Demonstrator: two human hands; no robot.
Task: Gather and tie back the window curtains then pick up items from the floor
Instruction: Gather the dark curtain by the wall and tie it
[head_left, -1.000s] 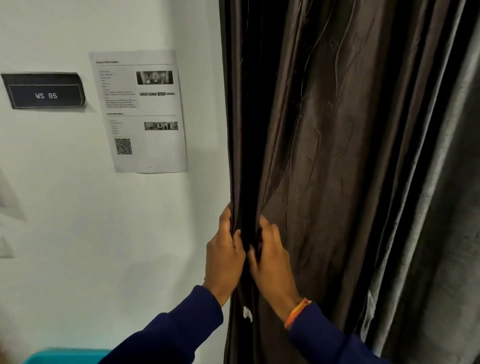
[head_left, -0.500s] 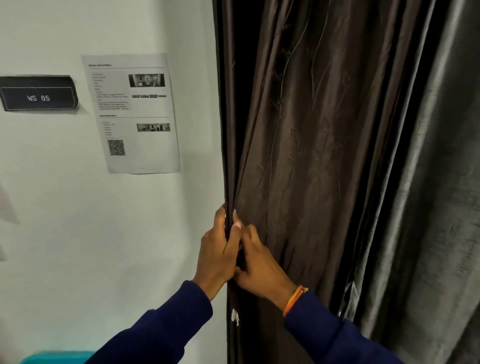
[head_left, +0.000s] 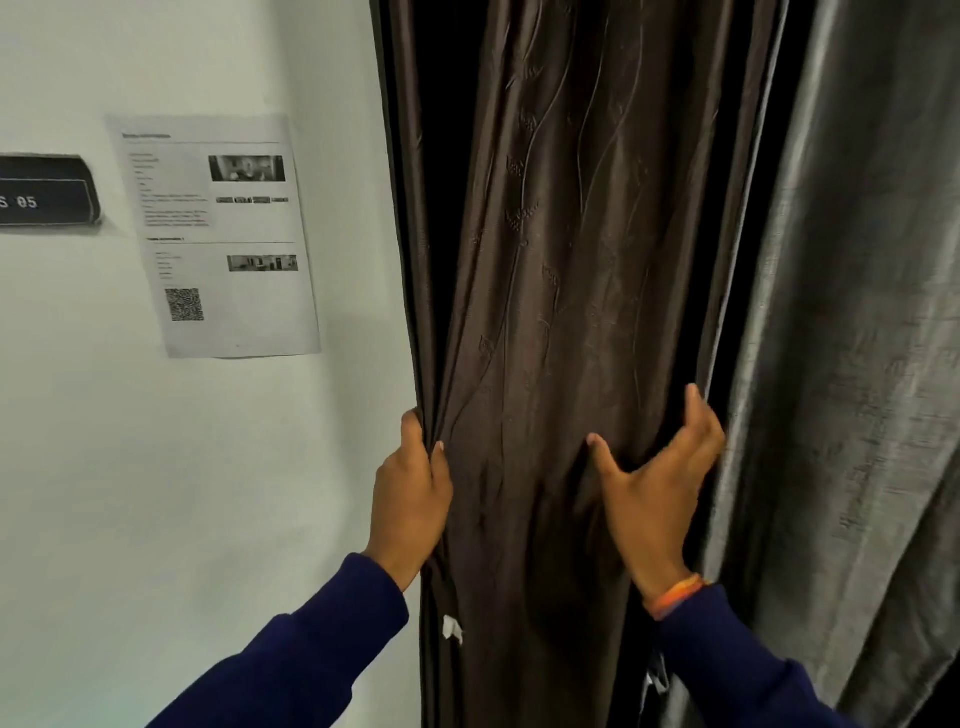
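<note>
gathering step: left hand (head_left: 413, 499) clamps its grip on the brown curtain (head_left: 561, 312) edge; right hand (head_left: 654, 483), grip apart, must sweep folds leftward next.

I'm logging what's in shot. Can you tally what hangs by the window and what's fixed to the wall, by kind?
Curtains: 2, brown curtain, grey curtain
Printed sheets: 1, paper notice
Name plates: 1, black sign
Total: 4
</note>
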